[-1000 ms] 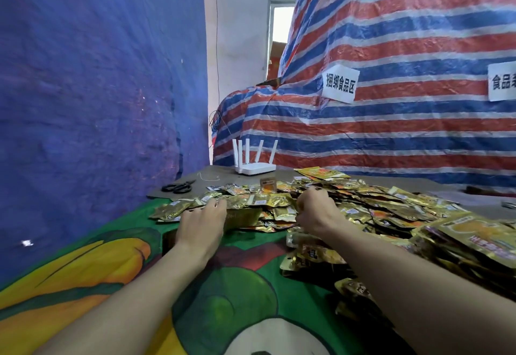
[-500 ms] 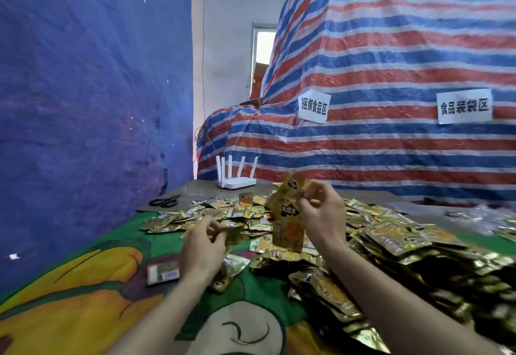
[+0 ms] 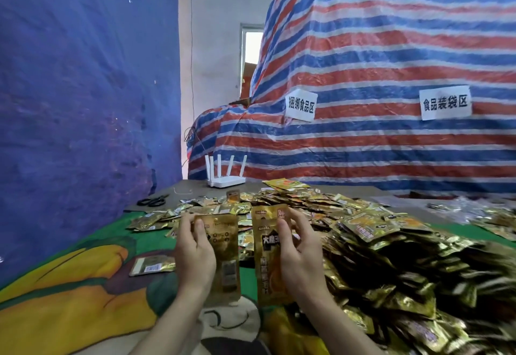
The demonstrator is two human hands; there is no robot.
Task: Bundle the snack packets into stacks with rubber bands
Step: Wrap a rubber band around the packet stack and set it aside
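2 grips: left hand point(image 3: 195, 254) fingers hold left packet point(image 3: 224, 246), right hand point(image 3: 303, 257) holds right packet point(image 3: 266, 246); upright & parallel, v. close, not touching

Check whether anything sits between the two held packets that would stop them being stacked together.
Nothing visible does. The left hand grips a barcode-side gold foil packet, the right hand a label-side gold foil packet beside it; only a narrow open gap separates them.

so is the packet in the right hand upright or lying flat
Upright. The right hand pinches the packet on end, long side vertical, printed front facing the camera.
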